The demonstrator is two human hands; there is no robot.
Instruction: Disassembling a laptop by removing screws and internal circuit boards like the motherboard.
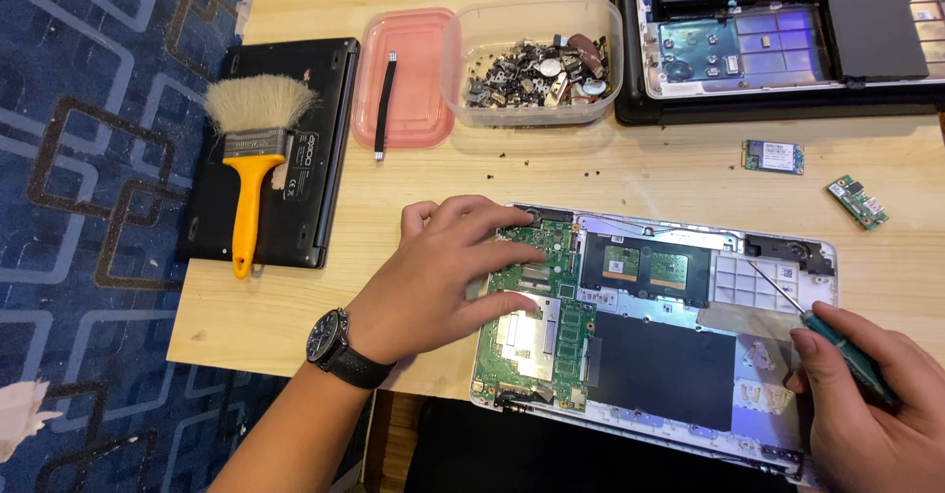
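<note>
- Green board (536, 306) lay in the opened laptop (768, 286) at the near edge of the table (295, 296), and your left hand (443, 267) rested flat on it, fingers spread and closed on nothing.
- Your right hand (871, 404) was clamped around the green handle of a screwdriver (802, 306), whose thin tip pointed toward the upper right of the laptop's chassis, near the white plastic ribs.
- By my reading, you were partway through stripping the laptop: bracing the board while working at a fastener. The next move called for a steady tip, seated square in the screw head, and a light press from the left hand.
- Beyond the laptop sat a clear tub (536, 60) of loose metal parts, its pink lid (404, 80) beside it with a black strip on top.
- A yellow-handled brush (251, 158) lay on a closed black laptop (271, 158) to the left; two small green cards (773, 155) lay to the right.
- A second opened laptop (787, 40) sat at the far right.
- The table was pale wood; a blue patterned carpet (89, 158) lay beneath it.
</note>
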